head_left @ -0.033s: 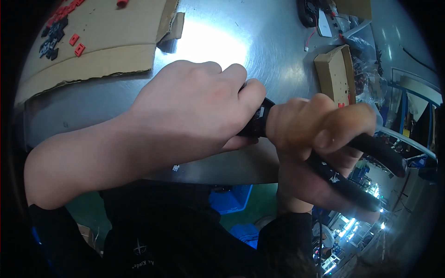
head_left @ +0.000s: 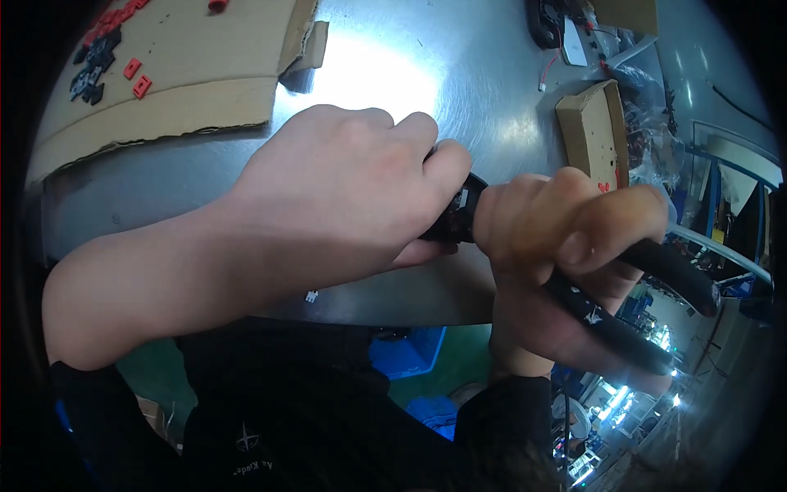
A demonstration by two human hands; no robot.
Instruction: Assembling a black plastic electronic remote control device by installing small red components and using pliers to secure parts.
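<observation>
My left hand (head_left: pixel 348 184) is closed around a black part (head_left: pixel 461 215), most of which its fingers cover. Against that part, on the right, my right hand (head_left: pixel 566 217) grips a plier-like hand tool (head_left: pixel 608 326) by its two spread black handles. The tool's jaws are hidden behind my hands, so where they meet the part does not show. A small white piece (head_left: pixel 311 297) lies on the metal table (head_left: pixel 492 107) below my left wrist.
At the far left, a flattened cardboard box (head_left: pixel 205 57) bears red pieces (head_left: pixel 141 87) and dark pieces (head_left: pixel 97 61). An open cardboard box (head_left: pixel 582 123) stands far right, beside clear plastic bags (head_left: pixel 652 123) and a black device (head_left: pixel 544 23). A blue bin (head_left: pixel 410 353) sits below the table edge.
</observation>
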